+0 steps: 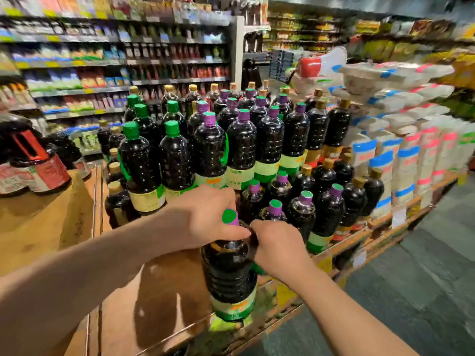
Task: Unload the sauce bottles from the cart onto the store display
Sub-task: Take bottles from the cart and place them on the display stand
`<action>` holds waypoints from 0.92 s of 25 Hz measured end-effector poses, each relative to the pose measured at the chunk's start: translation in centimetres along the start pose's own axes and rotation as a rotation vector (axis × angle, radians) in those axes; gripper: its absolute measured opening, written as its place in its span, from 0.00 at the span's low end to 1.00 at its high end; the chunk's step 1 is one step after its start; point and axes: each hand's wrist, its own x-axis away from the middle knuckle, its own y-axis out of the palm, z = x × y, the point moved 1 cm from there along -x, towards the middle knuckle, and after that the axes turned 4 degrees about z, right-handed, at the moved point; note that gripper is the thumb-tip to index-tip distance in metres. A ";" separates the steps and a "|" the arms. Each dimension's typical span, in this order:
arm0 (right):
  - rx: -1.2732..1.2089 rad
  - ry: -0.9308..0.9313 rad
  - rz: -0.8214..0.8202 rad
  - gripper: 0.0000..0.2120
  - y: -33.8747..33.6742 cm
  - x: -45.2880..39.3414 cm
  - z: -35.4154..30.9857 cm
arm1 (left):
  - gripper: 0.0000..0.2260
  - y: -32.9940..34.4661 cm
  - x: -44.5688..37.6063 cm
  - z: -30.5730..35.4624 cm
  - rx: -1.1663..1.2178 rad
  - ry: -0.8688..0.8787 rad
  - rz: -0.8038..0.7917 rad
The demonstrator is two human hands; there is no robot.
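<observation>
A dark sauce bottle (pixel 230 276) with a purple neck, green cap and green label stands upright at the front of the wooden display platform (pixel 164 286). My left hand (pixel 205 217) grips its neck from the left, just under the cap. My right hand (pixel 279 246) holds its shoulder and handle from the right. Behind it, several matching dark bottles (pixel 241 142) with green or purple caps stand packed in two tiers on the display. The cart is out of view.
Red-labelled dark jugs (pixel 30 160) sit on a cardboard surface at the left. White rice bags (pixel 401 155) are stacked on a pallet at the right. Stocked shelves (pixel 115 62) line the back. Grey floor (pixel 411 291) lies to the right of the display.
</observation>
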 end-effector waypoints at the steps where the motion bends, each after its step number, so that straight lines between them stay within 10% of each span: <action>1: -0.030 -0.018 -0.071 0.12 0.9 -1.7 1.2 | 0.21 0.5 -1.4 -0.4 -0.002 -0.067 0.005; 11: -0.223 -0.356 -0.336 0.09 6.9 -14.7 8.4 | 0.17 4.1 -11.1 -3.9 -0.133 -0.329 0.079; 23: -0.144 -0.223 -0.570 0.07 11.2 -18.4 9.5 | 0.20 8.7 -16.3 -7.0 -0.285 -0.314 -0.104</action>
